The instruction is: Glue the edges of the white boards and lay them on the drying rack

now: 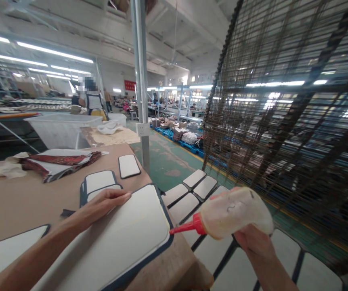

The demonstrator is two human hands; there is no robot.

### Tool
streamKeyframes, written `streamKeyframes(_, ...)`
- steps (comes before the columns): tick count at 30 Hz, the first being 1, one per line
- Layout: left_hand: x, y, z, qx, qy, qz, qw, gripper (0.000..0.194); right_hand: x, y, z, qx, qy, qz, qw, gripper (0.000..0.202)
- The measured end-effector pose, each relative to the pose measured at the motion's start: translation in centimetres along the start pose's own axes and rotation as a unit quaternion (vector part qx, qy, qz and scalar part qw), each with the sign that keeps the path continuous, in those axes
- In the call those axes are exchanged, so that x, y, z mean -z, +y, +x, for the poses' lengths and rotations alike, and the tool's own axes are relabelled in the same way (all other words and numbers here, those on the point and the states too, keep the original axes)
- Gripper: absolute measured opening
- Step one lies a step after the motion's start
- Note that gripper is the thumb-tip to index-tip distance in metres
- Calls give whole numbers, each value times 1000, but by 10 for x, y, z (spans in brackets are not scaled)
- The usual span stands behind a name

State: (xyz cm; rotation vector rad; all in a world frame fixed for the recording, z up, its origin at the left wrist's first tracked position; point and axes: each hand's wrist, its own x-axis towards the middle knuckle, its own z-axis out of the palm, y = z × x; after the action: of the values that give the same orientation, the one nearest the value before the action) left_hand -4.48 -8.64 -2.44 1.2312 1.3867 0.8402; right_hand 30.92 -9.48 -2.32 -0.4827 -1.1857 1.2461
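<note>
A large white panel with a dark blue edge (125, 230) lies in front of me, its rounded corner toward the right. My left hand (109, 202) rests on its upper left part, fingers pressed together at the panel's far edge. In my right hand (254, 238) is a cloudy squeeze bottle (236, 212), tilted on its side, with a red cap and nozzle (192, 227). The nozzle's tip is at the panel's right edge, near the corner. My right fingers wrap round the bottle and are partly hidden behind it.
Smaller dark-edged panels (129, 166) lie on the brown table (71, 194). Folded fabric (59, 161) sits at the back left. More panels (234, 262) are laid out at the right, below a large wire mesh (283, 97). A metal post (142, 81) stands behind the table; a person (93, 101) is farther back.
</note>
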Motion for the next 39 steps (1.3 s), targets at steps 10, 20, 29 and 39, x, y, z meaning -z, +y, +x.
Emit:
streamKeyframes(10, -15, -13, 2, 11, 55, -127, 990, 35, -3, 24, 2, 89, 84, 0, 992, 49)
streamKeyframes(20, -28, -29, 11, 9, 54, -180, 982, 34, -6, 32, 13, 121, 126, -10, 985, 44)
streamKeyframes(29, -31, -34, 16, 13, 58, -202, 978, 40, -11, 39, 16, 104, 123, 11, 987, 40)
streamKeyframes(39, -28, -34, 21, 16, 58, -227, 972, 33, -16, 51, 12, 84, 109, -2, 990, 39)
